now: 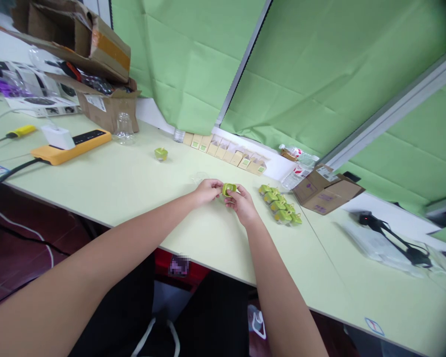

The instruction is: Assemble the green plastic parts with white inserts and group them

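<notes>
A small green plastic lid (228, 188), hollow side showing, is held between my two hands over the middle of the table. My left hand (207, 191) pinches at its left edge with closed fingers. From the other side my right hand (242, 204) grips it, thumb pressed on it and fingers curled below. Some clear plastic lies just behind my left hand, its shape too faint to tell. To the right stand small green-lidded clear containers (278, 204) in a tight group. A single similar container (161, 154) sits apart at the back left.
Along the back edge runs a row of small tan boxes (226, 151). An orange power strip (82, 145), a yellow screwdriver (22, 131), a clear glass jar (124, 130) and cardboard boxes (107, 106) occupy the left. Another carton (325, 191), plastic bottles and a black cabled device (397, 240) stand right.
</notes>
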{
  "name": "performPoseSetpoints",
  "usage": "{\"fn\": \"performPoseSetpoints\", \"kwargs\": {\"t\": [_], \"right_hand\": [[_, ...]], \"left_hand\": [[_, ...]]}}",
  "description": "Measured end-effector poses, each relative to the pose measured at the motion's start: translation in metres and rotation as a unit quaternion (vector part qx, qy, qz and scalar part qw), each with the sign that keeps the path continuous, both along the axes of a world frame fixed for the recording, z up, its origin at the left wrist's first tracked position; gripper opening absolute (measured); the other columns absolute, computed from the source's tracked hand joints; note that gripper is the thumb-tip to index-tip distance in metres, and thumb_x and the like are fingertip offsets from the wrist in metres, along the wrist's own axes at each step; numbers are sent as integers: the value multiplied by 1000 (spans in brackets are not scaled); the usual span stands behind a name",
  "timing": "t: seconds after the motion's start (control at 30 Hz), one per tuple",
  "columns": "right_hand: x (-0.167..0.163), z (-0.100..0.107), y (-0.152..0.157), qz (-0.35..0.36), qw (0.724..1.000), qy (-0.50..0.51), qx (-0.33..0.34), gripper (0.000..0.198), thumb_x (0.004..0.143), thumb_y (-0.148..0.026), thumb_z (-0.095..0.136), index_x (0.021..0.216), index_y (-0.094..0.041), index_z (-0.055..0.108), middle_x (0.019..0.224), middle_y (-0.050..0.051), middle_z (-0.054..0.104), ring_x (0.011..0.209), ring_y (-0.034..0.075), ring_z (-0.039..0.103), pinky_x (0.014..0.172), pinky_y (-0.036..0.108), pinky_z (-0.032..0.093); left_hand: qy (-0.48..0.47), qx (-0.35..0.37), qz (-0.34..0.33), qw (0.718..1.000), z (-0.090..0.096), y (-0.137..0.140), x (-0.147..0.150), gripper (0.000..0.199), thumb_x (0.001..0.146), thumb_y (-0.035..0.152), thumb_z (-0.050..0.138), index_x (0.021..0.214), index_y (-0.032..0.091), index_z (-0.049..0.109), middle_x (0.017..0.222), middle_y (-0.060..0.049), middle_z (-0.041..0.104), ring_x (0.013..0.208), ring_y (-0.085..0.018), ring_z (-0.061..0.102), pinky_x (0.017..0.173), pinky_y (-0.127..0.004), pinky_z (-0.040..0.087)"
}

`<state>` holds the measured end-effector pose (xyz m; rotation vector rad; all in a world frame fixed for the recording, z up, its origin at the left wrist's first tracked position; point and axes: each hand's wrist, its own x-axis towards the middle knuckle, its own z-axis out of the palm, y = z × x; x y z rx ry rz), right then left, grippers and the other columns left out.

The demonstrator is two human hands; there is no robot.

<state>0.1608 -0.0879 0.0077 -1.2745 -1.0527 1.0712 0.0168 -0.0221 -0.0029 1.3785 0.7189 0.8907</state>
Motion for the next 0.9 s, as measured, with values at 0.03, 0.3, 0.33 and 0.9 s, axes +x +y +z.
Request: {"fn": "performPoseSetpoints", "kwargs": {"t": [0.03, 0.3, 0.33, 0.9], "right_hand": [[0, 0, 0, 0, 1000, 0, -1, 37, 64, -41, 81, 87, -24, 58, 81, -1, 67, 62, 13, 60, 56, 25, 46], [-1, 1, 0, 0, 1000, -3, -3, 38, 63, -41, 80, 88, -24, 58, 82, -1, 67, 63, 13, 60, 55, 25, 46], [-1, 1, 0, 0, 1000, -4, -3, 38, 63, -41, 80, 88, -24, 58, 82, -1, 67, 63, 13, 60, 55, 25, 46], [0, 5, -1, -34, 999, -17, 23, 32, 66, -40, 77, 86, -25, 58, 76, -4, 66, 52, 10, 53, 54, 26, 45]], "left_hand": [[0, -2, 1, 1000, 0, 0, 0, 14, 77, 18, 62, 88, 13, 68, 74, -1, 62, 59, -8, 51, 54, -22, 38], [-3, -8, 6, 1000, 2, -1, 0, 13, 74, 16, 63, 85, 13, 68, 71, 0, 62, 56, -8, 51, 53, -21, 38], [-3, -8, 7, 1000, 2, -1, 0, 13, 73, 16, 63, 85, 13, 68, 71, 0, 62, 57, -8, 51, 53, -21, 38], [27, 260, -26, 965, 1, -12, -8, 72, 71, 10, 59, 140, 25, 48, 143, -10, 50, 118, -23, 57, 95, -34, 49]]}}
